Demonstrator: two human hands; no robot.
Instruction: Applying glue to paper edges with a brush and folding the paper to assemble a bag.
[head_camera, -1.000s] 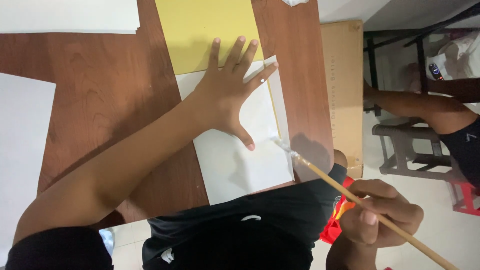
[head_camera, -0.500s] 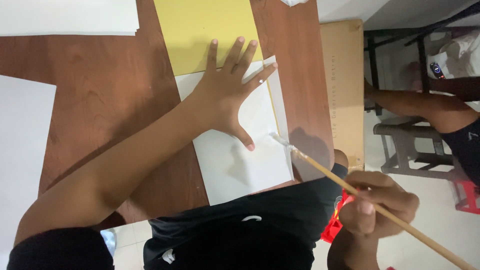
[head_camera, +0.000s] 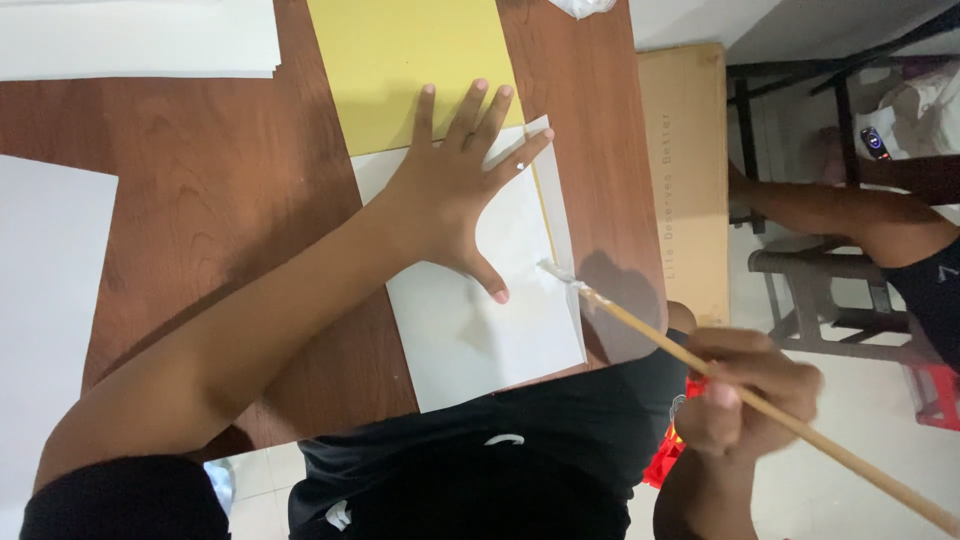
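Left hand: the left hand (head_camera: 455, 190) is laid flat and open on the white sheet (head_camera: 480, 320), with the fingers spread wide. Nothing is held in it; the sheet is only pressed down.
Right hand: the right hand (head_camera: 745, 395) is closed around the long wooden brush (head_camera: 740, 395), and the stick is gripped near its middle.
Brush tip: the tip is set on the right edge of the white sheet, just beside the thumb.
White sheet: it is lying on the brown table (head_camera: 210, 190), near the front edge, and its top is laid over the yellow paper (head_camera: 410, 70).
What has changed: the brush tip has been slid a little to the left, from just off the edge onto the sheet. The flat hand has hardly been moved.
What it means: the edge strip is likely being brushed while the sheet is kept from sliding.
Nearby: more white paper (head_camera: 140, 40) is seen at the top left, and another person's arm (head_camera: 850, 215) is seen at the right, well apart.
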